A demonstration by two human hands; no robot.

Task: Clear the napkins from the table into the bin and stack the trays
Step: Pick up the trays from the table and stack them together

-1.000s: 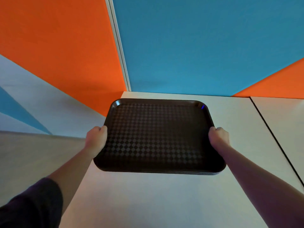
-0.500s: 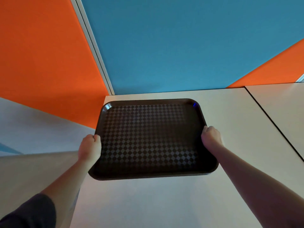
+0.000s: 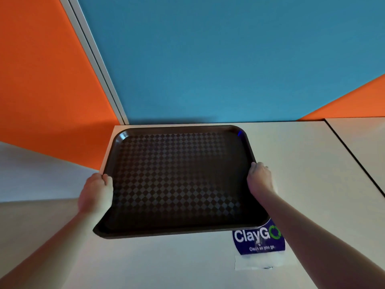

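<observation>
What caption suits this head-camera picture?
Both hands, left and right, grip a dark checkered tray over a white table.

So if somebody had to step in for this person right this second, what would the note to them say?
Left hand: grips the left rim of the dark tray.
Right hand: grips its right rim.
The tray is near the table's far left corner, by the wall; whether it rests on the table is unclear. A ClayGo sticker lies on the table, partly under its near right corner.
Done: no napkins in view on the table.
Left: release the tray; the bin and any other trays are out of view, so check them.
</observation>
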